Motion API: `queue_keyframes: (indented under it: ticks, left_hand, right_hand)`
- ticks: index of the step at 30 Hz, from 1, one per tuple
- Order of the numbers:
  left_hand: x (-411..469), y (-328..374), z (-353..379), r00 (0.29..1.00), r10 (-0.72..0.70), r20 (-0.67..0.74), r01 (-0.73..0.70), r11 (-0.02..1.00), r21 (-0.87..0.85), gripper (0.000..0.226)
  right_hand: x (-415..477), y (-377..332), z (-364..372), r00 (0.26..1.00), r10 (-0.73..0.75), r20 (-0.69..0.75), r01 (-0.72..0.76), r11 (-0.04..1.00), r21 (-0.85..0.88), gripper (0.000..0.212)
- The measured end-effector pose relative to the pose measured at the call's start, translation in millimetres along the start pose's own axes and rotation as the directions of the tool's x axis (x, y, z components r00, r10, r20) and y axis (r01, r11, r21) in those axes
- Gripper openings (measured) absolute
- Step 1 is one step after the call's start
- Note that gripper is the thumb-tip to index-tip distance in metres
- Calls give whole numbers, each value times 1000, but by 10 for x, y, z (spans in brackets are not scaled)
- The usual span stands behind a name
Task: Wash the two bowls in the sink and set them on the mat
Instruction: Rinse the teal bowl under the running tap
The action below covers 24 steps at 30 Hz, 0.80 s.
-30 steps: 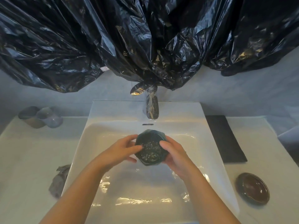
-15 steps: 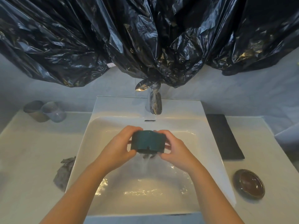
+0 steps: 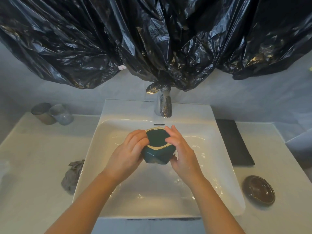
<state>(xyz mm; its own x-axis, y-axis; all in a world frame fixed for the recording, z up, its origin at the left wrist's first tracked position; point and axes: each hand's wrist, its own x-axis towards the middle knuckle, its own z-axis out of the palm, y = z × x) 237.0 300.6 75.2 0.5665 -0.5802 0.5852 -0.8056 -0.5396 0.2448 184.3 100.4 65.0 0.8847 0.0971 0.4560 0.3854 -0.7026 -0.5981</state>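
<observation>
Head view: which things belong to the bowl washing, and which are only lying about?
Job: green bowl, held by left hand and right hand; sink; tap; dark mat; brown bowl.
Lying about: two cups; grey cloth; black plastic sheet.

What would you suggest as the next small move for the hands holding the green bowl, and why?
Probably lift the green bowl rightwards toward the black mat. The left hand and right hand both grip it over the sink, no stream shows at the tap, and neither it nor the brown bowl, on the counter, is on the mat yet.
</observation>
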Motion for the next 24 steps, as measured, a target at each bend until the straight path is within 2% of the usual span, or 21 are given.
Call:
queue_keyframes:
  ticks: [4,8,9,11,12,14,17,18,20,22,24]
  left_hand:
    - [-14,-3,-16,1000,8,-11,-8,1000,10,62]
    - [-25,-7,-21,998,58,-37,-56,998,42,37]
    - [-22,-10,-24,998,56,-27,-55,998,39,39]
    - [-10,-13,-38,999,-26,46,28,999,-29,53]
    - [-8,-24,-52,989,-109,101,119,988,-101,57]
    - [-13,-61,-81,928,-276,250,340,901,-270,56]
    - [-30,-92,-102,773,-384,505,615,647,-450,55]
    - [-33,-96,-107,730,-394,558,673,557,-488,50]
    - [-27,-97,-128,683,-406,607,729,439,-526,37]
    - [-31,-106,-148,630,-439,641,776,318,-545,24]
    - [-39,-134,-167,568,-508,648,818,260,-513,30]
  right_hand:
    - [-8,-9,-6,999,-30,-23,31,999,29,68]
    - [-22,-46,-23,999,-46,-26,47,998,45,67]
    - [-21,-51,-30,999,-39,-15,39,998,44,67]
    - [-1,-76,-60,999,43,29,-46,995,91,67]
    - [19,-96,-90,987,141,77,-151,976,159,68]
    - [63,-114,-133,911,351,215,-403,866,296,67]
    - [50,-89,-120,795,494,350,-605,682,411,49]
    - [46,-96,-103,763,525,377,-646,625,437,40]
    - [22,-129,-44,685,589,429,-725,486,489,28]
    - [6,-165,54,624,629,465,-756,335,562,40]
    - [11,-218,156,580,672,460,-761,248,599,47]
